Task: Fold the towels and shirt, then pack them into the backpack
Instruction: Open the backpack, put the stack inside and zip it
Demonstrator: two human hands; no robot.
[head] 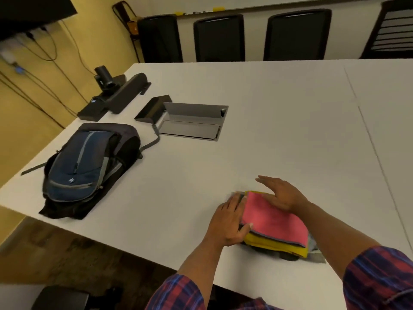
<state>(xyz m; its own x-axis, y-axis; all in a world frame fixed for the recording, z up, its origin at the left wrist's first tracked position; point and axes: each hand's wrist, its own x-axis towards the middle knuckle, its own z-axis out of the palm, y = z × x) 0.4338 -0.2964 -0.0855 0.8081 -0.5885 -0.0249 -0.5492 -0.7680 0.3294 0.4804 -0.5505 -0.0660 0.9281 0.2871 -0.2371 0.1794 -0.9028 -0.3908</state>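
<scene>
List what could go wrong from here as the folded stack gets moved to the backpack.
The stack, pink towel on yellow towel, is held only at its sides by the left hand and right hand; layers may slide apart when lifted. It sits near the table edge and could drop. The backpack looks zipped, needing a free hand.

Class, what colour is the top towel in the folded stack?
Pink top towel, seen in the head view.

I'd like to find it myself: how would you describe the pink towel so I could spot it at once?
Start at the big white table and look to its near edge, where the person's two hands frame a small stack of folded cloths. The flat, folded pink towel lies on top, between the left hand and right hand. It alone is pink; a yellow cloth lies beneath.
</scene>
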